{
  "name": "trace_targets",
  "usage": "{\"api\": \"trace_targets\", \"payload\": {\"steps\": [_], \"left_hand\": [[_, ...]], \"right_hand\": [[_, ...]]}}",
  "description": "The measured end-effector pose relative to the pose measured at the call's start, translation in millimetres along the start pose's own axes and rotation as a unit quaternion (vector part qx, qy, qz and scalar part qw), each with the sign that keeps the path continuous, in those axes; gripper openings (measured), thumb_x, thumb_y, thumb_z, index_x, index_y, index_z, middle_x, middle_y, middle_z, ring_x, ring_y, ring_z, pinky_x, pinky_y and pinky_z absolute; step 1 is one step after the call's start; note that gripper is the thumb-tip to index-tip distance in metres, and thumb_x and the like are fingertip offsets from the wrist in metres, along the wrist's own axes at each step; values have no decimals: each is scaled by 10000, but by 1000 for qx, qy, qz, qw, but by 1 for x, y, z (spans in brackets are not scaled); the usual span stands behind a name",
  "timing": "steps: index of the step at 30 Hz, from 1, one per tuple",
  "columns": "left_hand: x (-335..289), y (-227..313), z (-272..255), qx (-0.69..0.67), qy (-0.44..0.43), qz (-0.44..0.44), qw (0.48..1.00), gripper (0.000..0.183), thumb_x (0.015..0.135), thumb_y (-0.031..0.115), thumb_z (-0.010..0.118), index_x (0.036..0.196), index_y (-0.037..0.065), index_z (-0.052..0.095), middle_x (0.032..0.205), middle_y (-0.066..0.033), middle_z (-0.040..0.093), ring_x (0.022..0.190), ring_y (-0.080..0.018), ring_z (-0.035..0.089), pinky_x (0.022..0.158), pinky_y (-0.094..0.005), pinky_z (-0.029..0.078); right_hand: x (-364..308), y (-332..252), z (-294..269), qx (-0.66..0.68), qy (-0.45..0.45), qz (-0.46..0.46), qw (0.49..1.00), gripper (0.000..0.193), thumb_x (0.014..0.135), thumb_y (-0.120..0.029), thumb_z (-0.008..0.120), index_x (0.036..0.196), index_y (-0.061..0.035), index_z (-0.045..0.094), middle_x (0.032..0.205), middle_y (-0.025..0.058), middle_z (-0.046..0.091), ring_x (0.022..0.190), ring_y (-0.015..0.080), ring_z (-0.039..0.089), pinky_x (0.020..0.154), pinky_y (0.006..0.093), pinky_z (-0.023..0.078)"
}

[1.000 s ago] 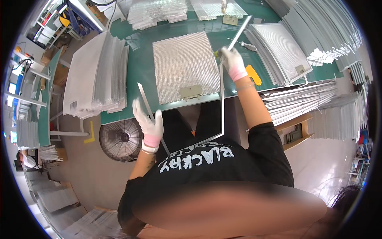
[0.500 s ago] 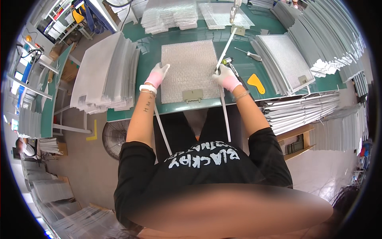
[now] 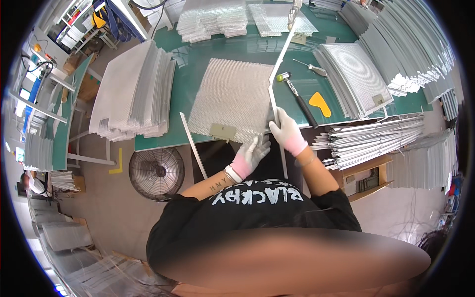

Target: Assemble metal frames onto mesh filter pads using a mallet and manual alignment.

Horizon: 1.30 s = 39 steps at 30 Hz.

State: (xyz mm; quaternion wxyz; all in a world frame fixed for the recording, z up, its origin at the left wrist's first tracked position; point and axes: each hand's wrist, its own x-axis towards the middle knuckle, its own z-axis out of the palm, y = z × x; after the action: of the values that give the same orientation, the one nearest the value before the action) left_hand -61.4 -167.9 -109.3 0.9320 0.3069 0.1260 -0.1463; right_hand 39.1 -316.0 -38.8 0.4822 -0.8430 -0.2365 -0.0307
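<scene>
Mesh panel (image 3: 232,96) is lying on the green table (image 3: 225,49), directly in front of the person, sitting slightly turned, with its near right corner reaching past the table's near edge. A small grey-green plate (image 3: 222,131) is showing along the panel's near side.

Right hand (image 3: 288,132), in a white glove with a pink cuff, is closing around a thin white frame (image 3: 282,53) just beside the panel's right side. The frame is bending at a corner above this hand; one length is slanting away across the table, another is running down toward the person's black shirt (image 3: 262,198). The frame's left bar is leaning past the table edge, apart from both hands.

Left hand (image 3: 251,152), gloved alike, is meeting the panel's near right corner, thumb uppermost. Motion is blurring the fingers; cannot tell whether they are pinching the mesh or only touching it.

Right of the frame, a hammer (image 3: 299,99) with a green tip is lying beside a yellow scraper (image 3: 320,104); a screwdriver (image 3: 316,70) is resting farther back. Panel stacks are standing on both sides: left stack (image 3: 121,91), right stack (image 3: 357,74). A round fan (image 3: 156,173) is standing below the table's left part.
</scene>
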Motion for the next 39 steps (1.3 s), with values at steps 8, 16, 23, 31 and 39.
{"api": "trace_targets", "payload": {"steps": [8, 16, 23, 31, 39], "left_hand": [[122, 63, -3, -111, -72, 26, 991, 276, 1000, 236, 471, 1187, 45, 541, 1118, -105, 564, 1041, -215, 553, 927, -332, 469], [139, 59, 8, 459, 14, 394, 796, 220, 953, 90, 524, 1150, 9, 579, 952, -141, 678, 865, -241, 660, 801, -329, 524], [120, 54, 33, -7, -23, 162, 987, 236, 965, 157, 558, 1110, -25, 598, 949, -111, 621, 878, -214, 616, 808, -323, 513], [93, 39, 40, -85, -110, 115, 984, 360, 1010, 342, 454, 1265, 89, 484, 1099, -46, 559, 1038, -183, 531, 936, -345, 427], [79, 57, 28, -7, -132, 184, 974, 320, 1032, 318, 401, 1234, 89, 498, 1080, -27, 532, 1006, -139, 510, 937, -305, 402]], "right_hand": [[-22, 16, 32, 463, -25, 178, 868, 575, 977, -54, 389, 1513, -76, 181, 804, 25, 498, 497, 50, 357, 451, 190, 325], [-22, 16, 35, 493, -28, 198, 847, 573, 982, -58, 397, 1515, -107, 194, 774, 23, 504, 475, 45, 341, 426, 184, 304], [-2, 12, 19, 378, -36, 201, 903, 524, 954, -40, 427, 1467, -62, 326, 772, 38, 581, 442, 53, 412, 396, 207, 355], [95, 38, 20, 182, -109, 198, 957, 560, 901, -387, 615, 1205, 79, 551, 966, 118, 676, 802, 187, 649, 727, 292, 518], [93, -2, 27, 236, -132, 164, 949, 276, 940, -229, 564, 1094, 0, 557, 742, 20, 584, 554, 78, 525, 495, 241, 460]]}}
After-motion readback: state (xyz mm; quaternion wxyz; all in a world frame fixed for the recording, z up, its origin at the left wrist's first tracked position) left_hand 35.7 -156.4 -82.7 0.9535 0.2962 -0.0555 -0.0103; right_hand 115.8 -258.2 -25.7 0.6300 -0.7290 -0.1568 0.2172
